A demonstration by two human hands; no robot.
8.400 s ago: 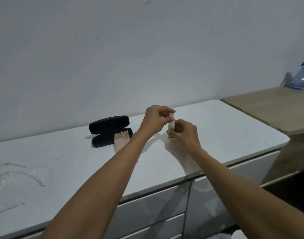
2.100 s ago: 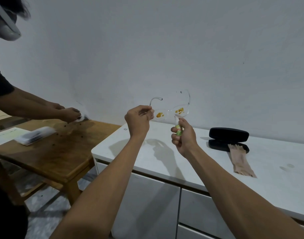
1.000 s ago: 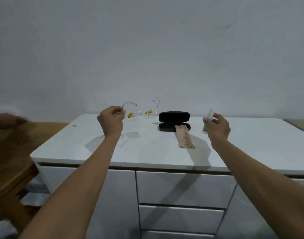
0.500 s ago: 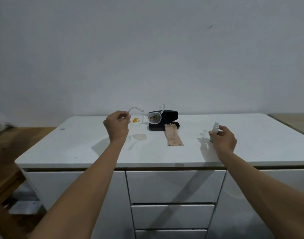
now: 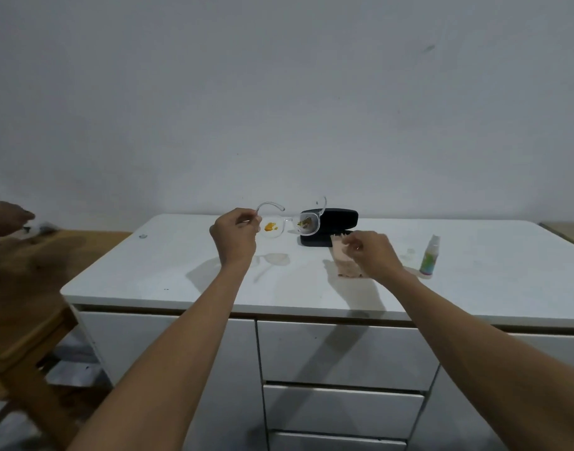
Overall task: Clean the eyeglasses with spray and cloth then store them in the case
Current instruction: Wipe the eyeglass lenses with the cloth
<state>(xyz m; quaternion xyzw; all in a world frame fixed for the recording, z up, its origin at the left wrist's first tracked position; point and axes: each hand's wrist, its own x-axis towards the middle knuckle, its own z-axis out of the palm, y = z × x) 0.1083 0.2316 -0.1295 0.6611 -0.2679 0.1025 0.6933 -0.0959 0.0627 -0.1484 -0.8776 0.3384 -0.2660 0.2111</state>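
- The left hand [image 5: 235, 234], raised, pinches the clear eyeglasses [image 5: 292, 219] by one temple.
- The right hand [image 5: 368, 252] hovers over the cloth [image 5: 342, 263], fingers loosely curled, holding nothing.

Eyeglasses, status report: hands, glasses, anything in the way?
Left hand pinches clear-framed eyeglasses by a temple, orange smears on lenses. Right hand over beige cloth, grip unclear. Small spray bottle standing; open black case unobstructed.

Black case [image 5: 331, 222], peach cloth [image 5: 344, 262], orange-smeared clear eyeglasses [image 5: 289, 224]
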